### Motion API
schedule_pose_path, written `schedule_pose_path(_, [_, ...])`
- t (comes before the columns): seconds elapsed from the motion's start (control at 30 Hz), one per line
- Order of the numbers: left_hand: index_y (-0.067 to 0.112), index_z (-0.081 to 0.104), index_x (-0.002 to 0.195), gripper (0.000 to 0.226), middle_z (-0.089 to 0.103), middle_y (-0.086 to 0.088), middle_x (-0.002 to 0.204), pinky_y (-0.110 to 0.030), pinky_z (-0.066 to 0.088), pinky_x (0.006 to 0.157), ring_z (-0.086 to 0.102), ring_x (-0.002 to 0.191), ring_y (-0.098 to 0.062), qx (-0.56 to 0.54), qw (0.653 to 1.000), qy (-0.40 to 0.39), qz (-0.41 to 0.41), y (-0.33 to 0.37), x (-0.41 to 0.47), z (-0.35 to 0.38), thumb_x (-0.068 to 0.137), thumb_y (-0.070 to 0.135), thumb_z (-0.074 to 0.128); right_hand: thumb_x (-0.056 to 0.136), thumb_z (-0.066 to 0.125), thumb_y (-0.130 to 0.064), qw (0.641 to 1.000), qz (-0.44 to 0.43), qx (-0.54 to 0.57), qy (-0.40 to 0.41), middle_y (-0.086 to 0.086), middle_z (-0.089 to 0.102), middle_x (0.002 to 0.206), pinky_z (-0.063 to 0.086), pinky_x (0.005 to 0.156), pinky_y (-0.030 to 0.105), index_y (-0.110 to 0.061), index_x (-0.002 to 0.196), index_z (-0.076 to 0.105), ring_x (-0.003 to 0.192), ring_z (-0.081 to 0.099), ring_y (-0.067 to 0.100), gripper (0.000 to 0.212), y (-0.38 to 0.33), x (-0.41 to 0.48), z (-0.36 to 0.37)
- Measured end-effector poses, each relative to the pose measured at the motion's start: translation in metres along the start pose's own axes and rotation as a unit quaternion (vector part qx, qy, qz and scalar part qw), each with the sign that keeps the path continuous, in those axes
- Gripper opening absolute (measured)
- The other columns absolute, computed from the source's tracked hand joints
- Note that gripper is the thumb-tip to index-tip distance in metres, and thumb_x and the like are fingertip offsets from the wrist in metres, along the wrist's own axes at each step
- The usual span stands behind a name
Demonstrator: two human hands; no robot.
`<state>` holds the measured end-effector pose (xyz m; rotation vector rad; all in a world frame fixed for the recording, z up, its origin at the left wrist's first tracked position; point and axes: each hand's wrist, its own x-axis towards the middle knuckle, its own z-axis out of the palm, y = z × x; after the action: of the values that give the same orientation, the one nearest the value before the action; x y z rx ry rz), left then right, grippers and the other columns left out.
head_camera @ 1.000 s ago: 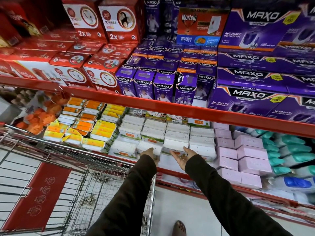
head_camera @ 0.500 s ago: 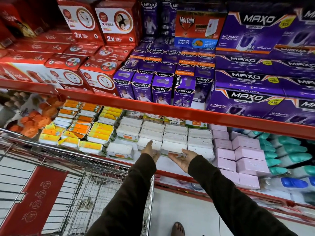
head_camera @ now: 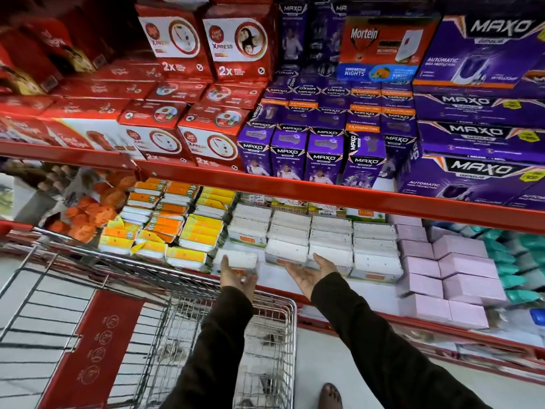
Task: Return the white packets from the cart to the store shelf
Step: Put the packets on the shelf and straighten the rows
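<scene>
A white packet (head_camera: 240, 259) is held on the shelf (head_camera: 348, 286) by the left hand (head_camera: 236, 280), at nine o'clock of the white stacks (head_camera: 330, 240), while the right hand (head_camera: 311, 276) is spread empty; next, a push inward seems needed.

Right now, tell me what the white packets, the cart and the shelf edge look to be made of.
White packets: probably thin plastic wrap; crimped, sawtooth top seams, faint sheen.
Cart: bare metal wire, silvery grid, with a red panel that looks plastic.
Shelf edge: likely painted sheet metal; glossy red with highlights along the lip.
</scene>
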<state>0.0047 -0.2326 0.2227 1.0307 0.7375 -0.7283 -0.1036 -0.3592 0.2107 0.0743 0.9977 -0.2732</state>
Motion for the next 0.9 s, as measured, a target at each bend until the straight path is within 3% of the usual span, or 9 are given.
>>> schedule_pose_path(0.07, [0.015,0.042,0.112,0.028,0.049,-0.014,0.086,-0.031,0.046,0.068,0.050,0.075,-0.024,0.022,1.000,-0.014,-0.013,0.010,0.000,0.005,0.101,0.041,0.046,0.102,0.051,-0.022,1.000,-0.003,0.020,0.013,0.031,0.042,0.145,0.043,0.110,0.043,0.004,0.146,0.029,0.130,0.050,0.041,0.055,0.005,0.003,0.006])
schedule_pose_path(0.13, [0.018,0.041,0.115,0.023,0.047,-0.012,0.086,-0.032,0.046,0.072,0.049,0.074,-0.024,0.045,0.999,-0.021,-0.011,0.018,0.002,0.011,0.102,0.037,0.046,0.101,0.053,-0.020,0.999,-0.007,0.034,0.023,0.031,0.044,0.143,0.045,0.108,0.045,-0.001,0.146,0.032,0.128,0.052,0.042,0.053,0.010,0.007,0.009])
schedule_pose_path(0.27, [0.019,0.028,0.150,0.063,0.043,-0.018,0.137,-0.037,0.047,0.087,0.052,0.083,-0.028,0.069,0.996,-0.038,-0.035,0.029,0.010,0.018,0.098,0.045,0.052,0.101,0.051,-0.017,0.998,-0.020,0.042,0.035,0.032,0.039,0.146,0.046,0.106,0.047,-0.007,0.149,0.028,0.128,0.049,0.048,0.054,0.017,0.016,0.017])
schedule_pose_path(0.37, [0.017,0.019,0.155,0.076,0.046,-0.017,0.117,-0.037,0.042,0.096,0.051,0.081,-0.028,0.087,0.993,-0.055,-0.064,0.031,0.017,0.020,0.095,0.050,0.053,0.102,0.051,-0.016,0.997,-0.030,0.048,0.043,0.032,0.036,0.148,0.046,0.107,0.048,-0.007,0.149,0.027,0.130,0.047,0.049,0.054,0.019,0.019,0.020])
schedule_pose_path(0.43, [0.014,0.018,0.155,0.078,0.052,-0.019,0.118,-0.040,0.037,0.109,0.054,0.109,-0.033,0.094,0.990,-0.068,-0.076,0.029,0.017,0.019,0.095,0.051,0.051,0.101,0.051,-0.016,0.997,-0.034,0.054,0.048,0.032,0.038,0.147,0.046,0.106,0.048,-0.006,0.149,0.029,0.130,0.047,0.049,0.053,0.021,0.020,0.021])
schedule_pose_path(0.53, [0.013,0.017,0.156,0.082,0.038,-0.021,0.151,-0.046,0.027,0.121,0.035,0.142,-0.035,0.114,0.984,-0.096,-0.103,0.029,0.015,0.016,0.094,0.056,0.050,0.101,0.051,-0.016,0.996,-0.041,0.060,0.050,0.033,0.041,0.145,0.046,0.107,0.047,-0.005,0.149,0.029,0.129,0.049,0.048,0.053,0.025,0.019,0.021])
schedule_pose_path(0.8, [0.014,0.019,0.155,0.083,0.036,-0.013,0.154,-0.050,0.030,0.117,0.033,0.143,-0.035,0.181,0.968,-0.130,-0.118,0.027,0.016,0.008,0.092,0.056,0.053,0.103,0.047,-0.015,0.993,-0.087,-0.022,0.081,0.021,0.042,0.146,0.041,0.110,0.048,-0.005,0.145,0.036,0.131,0.047,0.043,0.045,0.035,-0.001,0.025])
schedule_pose_path(0.87, [0.014,0.028,0.149,0.074,0.038,-0.016,0.149,-0.050,0.040,0.110,0.041,0.133,-0.037,0.266,0.958,-0.085,-0.061,0.025,0.012,0.008,0.092,0.050,0.059,0.102,0.049,-0.011,0.991,-0.098,-0.066,0.069,0.020,0.047,0.136,0.044,0.105,0.050,-0.005,0.134,0.046,0.123,0.051,0.045,0.032,0.035,-0.014,0.025])
schedule_pose_path(0.9, [0.013,0.034,0.144,0.068,0.040,-0.017,0.145,-0.048,0.043,0.107,0.045,0.127,-0.036,0.348,0.936,-0.043,0.020,0.022,0.011,0.007,0.091,0.045,0.061,0.102,0.049,-0.008,0.985,-0.118,-0.112,0.060,0.019,0.050,0.124,0.049,0.097,0.050,-0.005,0.122,0.050,0.110,0.057,0.043,0.021,0.037,-0.018,0.026])
